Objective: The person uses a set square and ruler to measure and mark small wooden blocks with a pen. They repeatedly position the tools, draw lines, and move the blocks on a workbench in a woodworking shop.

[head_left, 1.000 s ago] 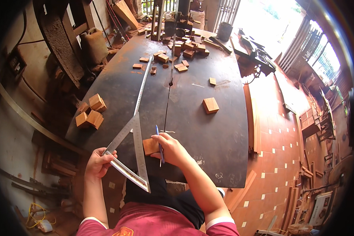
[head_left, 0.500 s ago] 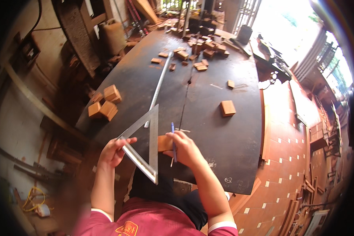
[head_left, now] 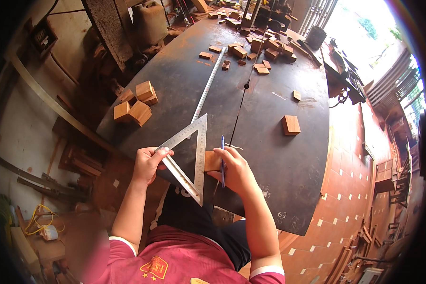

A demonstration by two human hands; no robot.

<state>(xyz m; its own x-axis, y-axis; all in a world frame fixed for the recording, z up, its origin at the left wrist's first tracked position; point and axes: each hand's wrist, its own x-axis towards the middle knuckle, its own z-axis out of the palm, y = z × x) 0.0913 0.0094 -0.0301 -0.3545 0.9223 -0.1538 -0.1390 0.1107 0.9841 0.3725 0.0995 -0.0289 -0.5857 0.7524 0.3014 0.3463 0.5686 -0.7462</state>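
Your left grip point(head_left: 147, 163) has just re-set itself: half a second ago a finger stuck out across the metal triangle point(head_left: 200, 156), and now your thumb lies over its near-left corner with the fingers tucked in closer. To my eye that's a firmer hold, which should leave the triangle steadier for the work. The whole view has swung too (your head turned, I'd guess), so things appear in new places without all having moved.

That left grip is narrow, pinching the triangle between thumb and fingers. Your right grip point(head_left: 236, 170) is closed around a wooden block point(head_left: 213, 161), with a blue pen point(head_left: 223, 163) held across it by the same fingers. The block pokes out on the left of the right grip, its end meeting the triangle's straight edge in view; whether they truly touch, I can't tell.

Beyond your left grip, a long ruler point(head_left: 209, 87) runs away over the dark surface point(head_left: 270, 142), its near end showing through the triangle. Left of that ruler sits a cluster of blocks point(head_left: 139, 113); a lone block point(head_left: 291, 125) stands beyond and right of your right grip.
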